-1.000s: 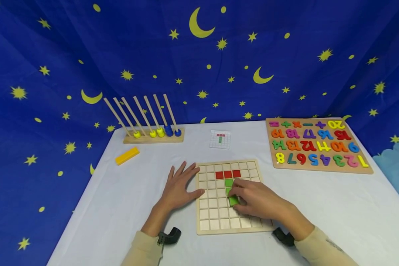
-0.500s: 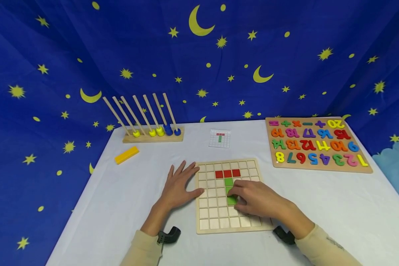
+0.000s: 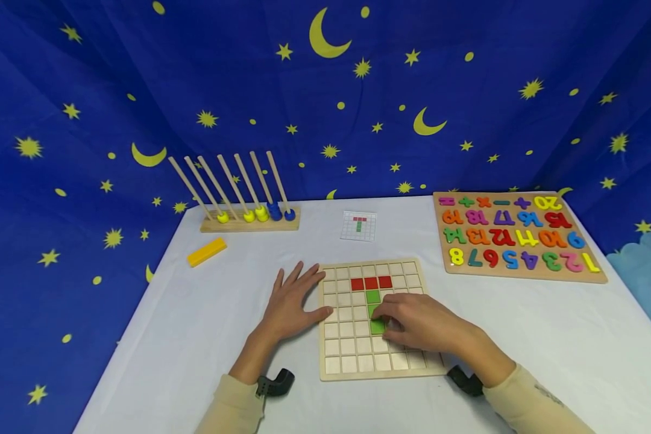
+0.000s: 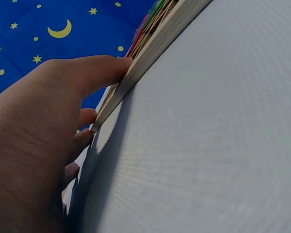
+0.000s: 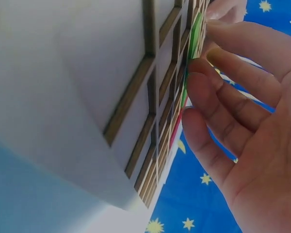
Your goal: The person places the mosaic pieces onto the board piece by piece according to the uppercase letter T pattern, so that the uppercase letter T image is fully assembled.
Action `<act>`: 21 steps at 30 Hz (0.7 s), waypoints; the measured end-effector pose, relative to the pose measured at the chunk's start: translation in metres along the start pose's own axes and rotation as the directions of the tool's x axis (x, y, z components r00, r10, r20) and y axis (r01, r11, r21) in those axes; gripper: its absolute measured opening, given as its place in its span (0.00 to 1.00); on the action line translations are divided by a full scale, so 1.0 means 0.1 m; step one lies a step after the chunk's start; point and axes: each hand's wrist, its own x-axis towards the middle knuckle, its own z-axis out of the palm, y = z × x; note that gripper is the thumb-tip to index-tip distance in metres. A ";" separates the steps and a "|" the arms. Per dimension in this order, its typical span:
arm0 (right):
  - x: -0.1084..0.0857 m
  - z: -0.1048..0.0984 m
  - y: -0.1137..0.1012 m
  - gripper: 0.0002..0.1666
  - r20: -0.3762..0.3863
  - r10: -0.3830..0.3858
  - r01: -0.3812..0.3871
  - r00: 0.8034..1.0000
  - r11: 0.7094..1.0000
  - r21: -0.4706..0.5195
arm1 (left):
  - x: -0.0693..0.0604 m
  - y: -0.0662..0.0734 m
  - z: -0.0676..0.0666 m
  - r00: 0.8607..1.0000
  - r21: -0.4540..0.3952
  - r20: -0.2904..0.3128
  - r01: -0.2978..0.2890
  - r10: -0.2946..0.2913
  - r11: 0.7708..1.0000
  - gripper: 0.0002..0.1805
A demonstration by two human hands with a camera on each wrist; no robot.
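A square wooden grid board [image 3: 349,364] lies on the white table. Three red tiles [image 3: 371,283] form a row in it, and green tiles run downward below the middle one. My right hand [image 3: 420,322] is over the board with bent fingers, its fingertips at the lowest green tile [image 3: 377,327], which lies flat in its cell. These fingers partly cover the green tile above it. In the right wrist view the thumb and fingers [image 5: 203,90] stand apart close to the board. My left hand [image 3: 289,310] rests with spread fingers at the board's left edge, thumb touching the rim.
Behind the board lies a small pattern card [image 3: 358,226] with a red and green T. A bead abacus [image 3: 249,225] with upright rods stands back left, near a yellow block [image 3: 207,252]. On the right is a number puzzle board [image 3: 521,238]. A starry blue cloth hangs behind.
The lowest green tile, slightly tilted and offset a second ago, has shifted a little left and now lies flat in its cell. The right hand has barely moved; the left hand stays put.
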 end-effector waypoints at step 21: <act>-0.55 -0.28 0.40 0.13 -0.504 0.136 -0.195 0.853 0.978 -0.067 | -0.29 0.00 -0.40 0.999 0.198 0.044 -0.011 0.002 0.980 0.39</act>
